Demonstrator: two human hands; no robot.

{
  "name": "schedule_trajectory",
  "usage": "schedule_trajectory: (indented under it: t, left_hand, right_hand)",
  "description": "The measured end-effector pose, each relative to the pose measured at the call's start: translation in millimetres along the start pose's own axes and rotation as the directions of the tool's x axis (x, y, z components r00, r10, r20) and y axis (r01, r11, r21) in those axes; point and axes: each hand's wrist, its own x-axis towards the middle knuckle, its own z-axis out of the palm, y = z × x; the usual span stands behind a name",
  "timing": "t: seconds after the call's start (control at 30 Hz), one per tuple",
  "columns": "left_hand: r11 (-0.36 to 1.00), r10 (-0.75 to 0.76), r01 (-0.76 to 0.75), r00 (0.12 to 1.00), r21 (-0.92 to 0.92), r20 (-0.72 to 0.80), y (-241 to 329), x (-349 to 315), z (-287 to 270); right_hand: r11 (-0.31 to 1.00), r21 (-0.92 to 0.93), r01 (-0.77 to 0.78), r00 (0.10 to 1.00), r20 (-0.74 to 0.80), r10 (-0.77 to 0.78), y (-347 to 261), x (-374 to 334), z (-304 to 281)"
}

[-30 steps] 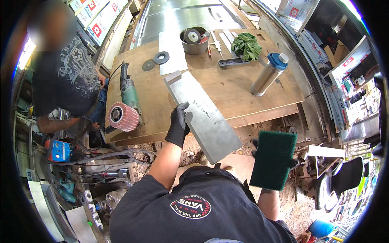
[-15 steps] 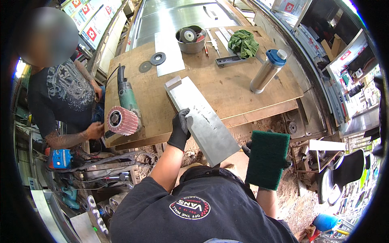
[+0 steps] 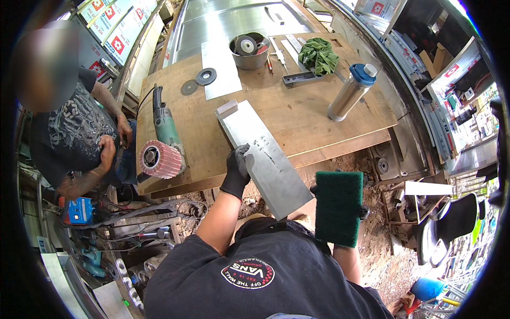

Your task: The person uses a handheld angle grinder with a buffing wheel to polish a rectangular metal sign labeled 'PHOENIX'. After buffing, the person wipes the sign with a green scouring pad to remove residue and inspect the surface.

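My left hand (image 3: 236, 171), in a dark glove, grips the left edge of a long grey sheet-metal piece (image 3: 277, 178) with handwriting on it. The piece slants from the wooden table (image 3: 297, 127) down toward my waist, and a small folded end (image 3: 228, 107) rests over the tabletop. In my right hand (image 3: 364, 212), also gloved, is a thick dark green scouring pad (image 3: 339, 207). The pad hides most of that hand; only fingertips show at its edges. It stands just right of the metal piece's near end, and a small gap seems to part them.
On the table are a green angle grinder (image 3: 166, 127) with a flap wheel (image 3: 159, 159), loose discs (image 3: 206, 76), a metal pot (image 3: 249, 61), a green cloth (image 3: 319, 56) and a bottle (image 3: 350, 93). A co-worker (image 3: 79, 122) is at the left. A chair (image 3: 451, 228) stands right.
My right hand has moved the scouring pad left, closer to the metal piece. My left hand has barely moved. The co-worker has shifted, bringing one hand up to the torso.
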Motion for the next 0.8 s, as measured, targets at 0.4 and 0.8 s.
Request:
schedule_trajectory:
  t: [0.4, 0.8]
  left_hand:
    - [0.999, 0.030, -0.029, 0.996, 0.021, -0.084, 1.5, -4.7, 5.2]
    - [0.977, 0.037, -0.056, 0.995, 0.207, 0.092, -21.9, 32.2, -30.3]
  right_hand:
    - [0.994, 0.096, -0.059, 0.995, -0.077, 0.066, 4.0, 0.7, 8.9]
    - [0.964, -0.260, -0.048, 0.999, 0.001, 0.050, 12.8, -1.1, -5.7]
